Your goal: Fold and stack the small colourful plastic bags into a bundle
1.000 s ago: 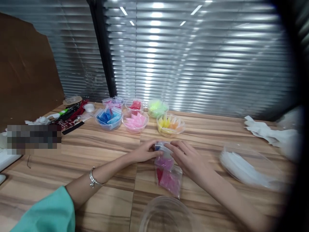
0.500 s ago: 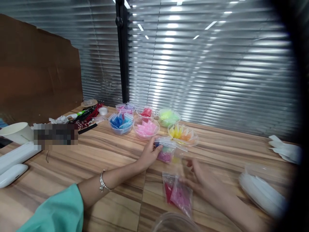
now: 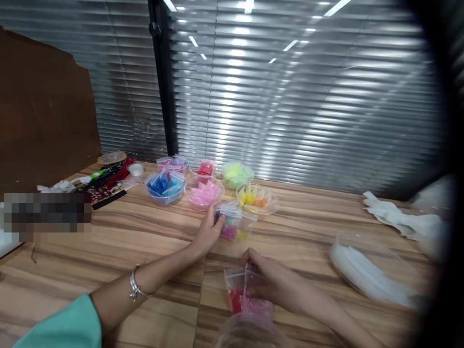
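My left hand (image 3: 207, 229) is closed on several small clear zip bags (image 3: 229, 229), fanned out, with blue, green, purple and yellow contents too fine to make out. They are held over the table in front of the bowls. Lower down, my right hand (image 3: 277, 282) pinches the upper part of a zip bag with pink contents (image 3: 255, 305). Partly beneath that bag lies a zip bag with red contents (image 3: 235, 297). The rim of a clear plastic tub (image 3: 250, 323) shows just below both bags.
Clear bowls of coloured bags stand at the back: blue (image 3: 165, 188), pink (image 3: 205, 193), yellow and orange (image 3: 255, 198), green (image 3: 237, 175), red (image 3: 205, 169) and purple (image 3: 173, 164). At right lies a clear container with white bags (image 3: 362, 270). Cords (image 3: 112, 179) lie far left.
My right hand has come down from beside the left-hand bags onto the pink bag and closed on it. The left hand still holds its bags. The view has swung right.
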### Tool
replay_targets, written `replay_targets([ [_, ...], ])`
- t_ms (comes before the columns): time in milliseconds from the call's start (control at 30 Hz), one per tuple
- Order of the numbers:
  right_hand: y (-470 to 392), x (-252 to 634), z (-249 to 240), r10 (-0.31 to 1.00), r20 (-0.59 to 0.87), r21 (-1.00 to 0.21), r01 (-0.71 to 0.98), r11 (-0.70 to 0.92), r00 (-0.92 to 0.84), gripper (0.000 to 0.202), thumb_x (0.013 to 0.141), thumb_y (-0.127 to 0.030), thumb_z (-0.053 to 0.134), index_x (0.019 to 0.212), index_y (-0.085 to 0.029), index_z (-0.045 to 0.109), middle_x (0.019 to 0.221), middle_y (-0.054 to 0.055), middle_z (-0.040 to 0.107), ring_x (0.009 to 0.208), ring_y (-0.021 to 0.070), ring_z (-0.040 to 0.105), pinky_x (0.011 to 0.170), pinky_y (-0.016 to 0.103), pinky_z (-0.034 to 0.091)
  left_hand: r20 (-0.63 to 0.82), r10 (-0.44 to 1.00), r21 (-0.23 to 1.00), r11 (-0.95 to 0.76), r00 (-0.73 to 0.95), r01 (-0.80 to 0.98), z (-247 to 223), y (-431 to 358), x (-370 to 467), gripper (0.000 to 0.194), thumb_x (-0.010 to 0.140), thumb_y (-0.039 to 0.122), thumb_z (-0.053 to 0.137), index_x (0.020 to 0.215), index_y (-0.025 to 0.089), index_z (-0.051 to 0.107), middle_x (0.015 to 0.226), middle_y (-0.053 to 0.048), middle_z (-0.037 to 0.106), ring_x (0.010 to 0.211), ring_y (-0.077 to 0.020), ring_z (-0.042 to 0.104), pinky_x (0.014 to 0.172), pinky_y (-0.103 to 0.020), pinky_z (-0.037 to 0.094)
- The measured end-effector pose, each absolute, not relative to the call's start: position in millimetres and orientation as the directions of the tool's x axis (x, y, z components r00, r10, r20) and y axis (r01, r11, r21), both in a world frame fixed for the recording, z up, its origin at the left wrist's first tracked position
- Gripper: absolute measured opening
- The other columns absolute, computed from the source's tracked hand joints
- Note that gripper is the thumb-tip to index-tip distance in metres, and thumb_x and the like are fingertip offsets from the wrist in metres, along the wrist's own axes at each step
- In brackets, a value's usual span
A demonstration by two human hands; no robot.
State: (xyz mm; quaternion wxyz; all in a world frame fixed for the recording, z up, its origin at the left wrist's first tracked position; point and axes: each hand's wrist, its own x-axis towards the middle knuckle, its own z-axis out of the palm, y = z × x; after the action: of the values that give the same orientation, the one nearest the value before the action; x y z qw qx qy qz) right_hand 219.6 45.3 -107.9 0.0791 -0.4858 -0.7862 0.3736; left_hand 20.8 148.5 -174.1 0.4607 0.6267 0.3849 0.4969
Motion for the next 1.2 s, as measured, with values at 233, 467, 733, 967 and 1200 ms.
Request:
replay_targets([
  [233,61.5,223.7,-109.1,0.915,0.169,-0.654,0.653,0.382,-0.366,0.025,0.090,-0.026,0.056,0.115,-0.025,0.052,0.111,0.005,0.061,0.104,0.0219,0.058,0.091,0.037,0.046,0.260,0.900,0.960,-0.280,0.350,0.007,-169.4,143.2,20.3,0.041,0.091,0.033,0.049,0.129,0.023,0.038,0.132,-0.008,0.049,0.119,-0.0209,0.050,0.105,-0.037,0.037],
  [467,71.4,230.4,-121.7,0.888,0.333,-0.506,0.734,0.453,-0.318,0.027,0.087,-0.018,0.059,0.112,-0.023,0.051,0.106,0.007,0.058,0.103,0.0249,0.054,0.088,0.040,0.048,0.223,0.728,0.954,-0.299,0.648,0.007,-152.4,132.2,16.4,0.052,0.088,0.042,0.057,0.133,0.020,0.042,0.131,-0.008,0.053,0.123,-0.0234,0.049,0.107,-0.036,0.037],
  [733,68.5,222.0,-127.5,0.822,0.421,-0.447,0.701,0.556,-0.383,0.044,0.089,-0.020,0.058,0.130,-0.024,0.041,0.118,0.010,0.049,0.110,0.0241,0.048,0.095,0.040,0.046,0.180,0.707,0.928,-0.353,0.684,0.121,-154.7,130.0,16.4,0.092,0.064,0.040,0.082,0.140,0.025,0.032,0.144,-0.009,0.041,0.132,-0.0283,0.040,0.111,-0.042,0.032],
  [967,71.4,218.7,-133.5,0.802,0.576,-0.493,0.715,0.496,-0.159,0.081,0.083,-0.029,0.066,0.147,-0.031,0.017,0.146,0.012,0.028,0.136,0.0302,0.028,0.112,0.054,0.027,0.209,0.786,0.929,-0.345,0.582,0.133,-158.2,132.5,19.1,0.075,0.075,0.035,0.073,0.138,0.025,0.032,0.139,-0.010,0.043,0.127,-0.0261,0.044,0.109,-0.041,0.035],
  [1200,85.4,211.5,-170.8,0.978,0.204,-0.976,0.081,0.200,0.047,0.100,0.073,-0.040,0.074,0.145,-0.025,0.006,0.145,0.016,0.033,0.136,0.0265,0.036,0.113,0.051,0.028,0.216,0.819,0.951,-0.300,0.532,0.075,-155.2,133.6,15.2,0.072,0.077,0.033,0.071,0.135,0.024,0.029,0.135,-0.010,0.044,0.124,-0.0235,0.047,0.107,-0.038,0.038],
])
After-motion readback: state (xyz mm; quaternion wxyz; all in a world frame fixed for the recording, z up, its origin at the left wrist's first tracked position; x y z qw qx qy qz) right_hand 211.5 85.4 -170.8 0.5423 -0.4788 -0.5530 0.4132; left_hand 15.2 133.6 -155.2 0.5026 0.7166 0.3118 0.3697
